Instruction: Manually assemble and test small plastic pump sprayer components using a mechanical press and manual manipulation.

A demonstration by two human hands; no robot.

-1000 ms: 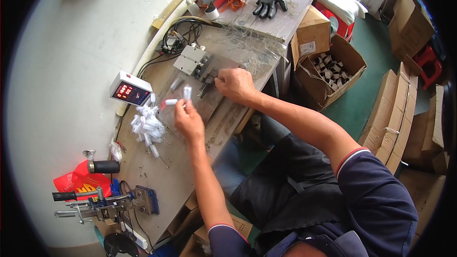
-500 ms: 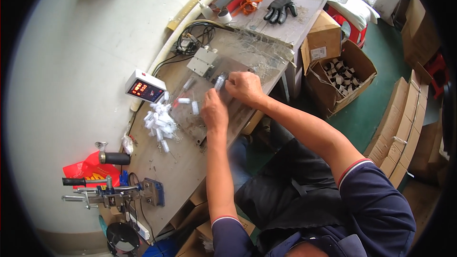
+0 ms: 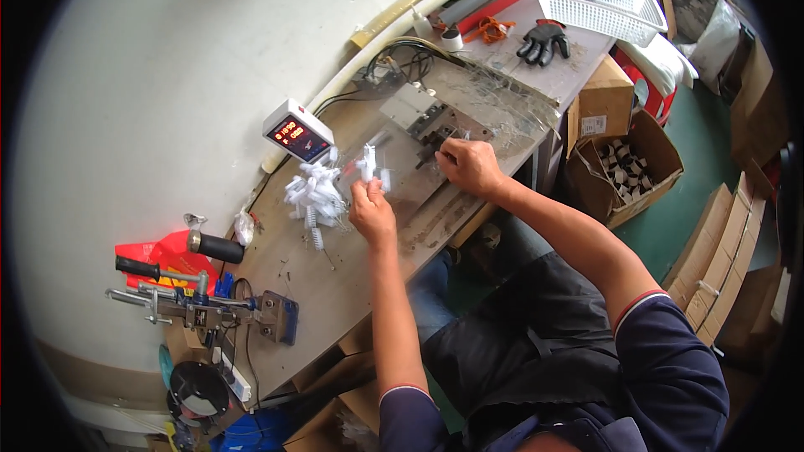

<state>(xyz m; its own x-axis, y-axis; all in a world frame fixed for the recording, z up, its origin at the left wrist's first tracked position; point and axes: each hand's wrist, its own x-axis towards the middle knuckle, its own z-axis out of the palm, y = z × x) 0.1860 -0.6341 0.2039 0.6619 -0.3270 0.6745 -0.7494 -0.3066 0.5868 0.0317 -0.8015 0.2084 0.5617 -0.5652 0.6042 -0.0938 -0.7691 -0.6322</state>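
My left hand (image 3: 373, 211) is pinched at the tip of a small white ribbed piece (image 3: 368, 162), which stands upright and blurred above the bench plate. Another white piece (image 3: 385, 180) lies beside those fingertips. To their left is a heap of similar white ribbed pieces (image 3: 313, 192) with thin wire ends. My right hand (image 3: 471, 167) is closed, its curled fingers against the dark fixture (image 3: 433, 136) of a small metal device; whatever is in them is hidden. A grey metal box (image 3: 408, 107) adjoins that fixture.
A white display box (image 3: 298, 130) with red digits stands behind the heap. A lever-handled clamp tool (image 3: 201, 310) is at the left end. A black glove (image 3: 545, 43) and a white basket (image 3: 599, 7) lie at the far right. An open carton (image 3: 626, 169) stands on the floor.
The view has shifted, so the bench appears further right. My hands have moved apart: the left to the white pieces, the right staying by the fixture. The grey ribbed piece between them is out of sight.
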